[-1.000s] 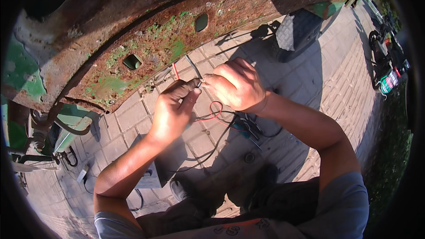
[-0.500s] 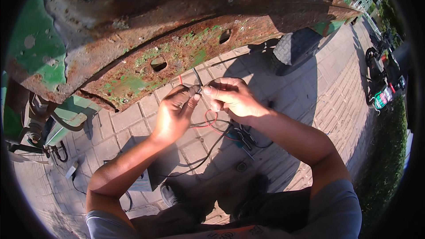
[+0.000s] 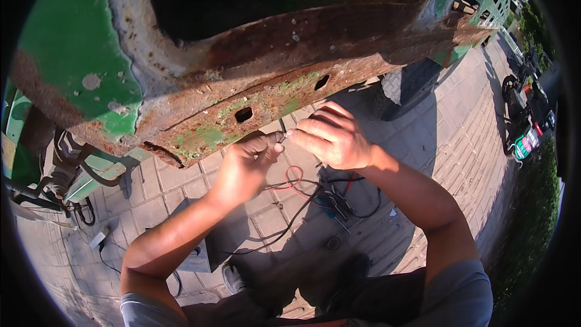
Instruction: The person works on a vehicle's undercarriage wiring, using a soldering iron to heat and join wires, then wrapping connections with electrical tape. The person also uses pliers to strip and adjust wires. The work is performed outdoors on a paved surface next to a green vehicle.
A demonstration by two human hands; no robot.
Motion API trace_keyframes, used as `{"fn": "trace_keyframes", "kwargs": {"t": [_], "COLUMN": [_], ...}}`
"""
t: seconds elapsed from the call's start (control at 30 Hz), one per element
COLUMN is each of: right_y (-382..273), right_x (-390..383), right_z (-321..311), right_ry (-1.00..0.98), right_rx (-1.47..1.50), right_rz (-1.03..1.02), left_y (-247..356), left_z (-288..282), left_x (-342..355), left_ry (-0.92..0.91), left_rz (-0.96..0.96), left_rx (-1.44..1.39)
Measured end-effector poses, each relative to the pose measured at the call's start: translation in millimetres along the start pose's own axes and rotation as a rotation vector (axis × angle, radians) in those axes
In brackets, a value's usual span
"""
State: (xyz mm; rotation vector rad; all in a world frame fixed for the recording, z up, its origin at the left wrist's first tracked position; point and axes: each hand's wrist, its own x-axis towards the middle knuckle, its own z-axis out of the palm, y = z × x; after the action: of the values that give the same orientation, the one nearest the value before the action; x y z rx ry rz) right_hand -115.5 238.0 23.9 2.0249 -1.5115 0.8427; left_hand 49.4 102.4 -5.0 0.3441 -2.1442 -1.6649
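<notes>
Both my hands meet just below a rusty metal beam (image 3: pixel 266 100) with patches of green paint. My left hand (image 3: pixel 245 166) is closed in a pinch on a thin black wire (image 3: pixel 282 126), which comes down from under the beam. My right hand (image 3: pixel 334 139) has its fingertips pressed together at the end of that wire, close to the left thumb. My fingers partly hide the wire's end. Below the hands, a red cable (image 3: pixel 295 173) and a black cable (image 3: pixel 295 220) lie looped on the paving, beside pliers (image 3: pixel 340 203).
A grey box (image 3: pixel 196 258) stands on the paving by my left forearm. A black tyre (image 3: pixel 408 88) is beyond the beam's right part. Green metal with a hook-like bracket (image 3: pixel 97 172) juts out at left. At far right is a dark wheeled machine (image 3: pixel 526 100).
The view has shifted, so more of the beam and green metal shows. My right hand has turned more back-up, its fingers still at the wire. A red wire beside my left hand is now out of sight.
</notes>
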Motion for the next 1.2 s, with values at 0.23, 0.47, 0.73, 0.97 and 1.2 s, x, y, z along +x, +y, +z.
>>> {"fn": "trace_keyframes", "kwargs": {"t": [0.23, 0.47, 0.73, 0.97, 1.2], "right_y": [-10.0, -16.6, -18.9, -71.1, -74.1], "right_x": [-6.1, -12.5, -185.5, -274.5, -267.7], "right_z": [16.7, 33.6, 37.9, 64.2, 76.5], "right_ry": [0.113, 0.228, -0.891, -1.237, -1.160], "right_rx": [0.373, 0.938, 0.108, 0.007, -0.094], "right_rz": [0.341, 0.870, 1.114, 0.940, 1.099], "left_y": [5.0, 7.4, 6.3, -1.4, -7.0], "left_z": [-2.8, -1.7, 3.4, 7.1, 1.8], "left_x": [2.3, 22.6, 34.9, 28.9, 27.9], "left_ry": [-0.065, -0.095, -0.209, -0.180, -0.133], "left_rz": [-0.064, -0.289, -0.252, -0.191, -0.226], "left_rx": [-0.023, -0.515, -0.401, -0.107, -0.276]}}
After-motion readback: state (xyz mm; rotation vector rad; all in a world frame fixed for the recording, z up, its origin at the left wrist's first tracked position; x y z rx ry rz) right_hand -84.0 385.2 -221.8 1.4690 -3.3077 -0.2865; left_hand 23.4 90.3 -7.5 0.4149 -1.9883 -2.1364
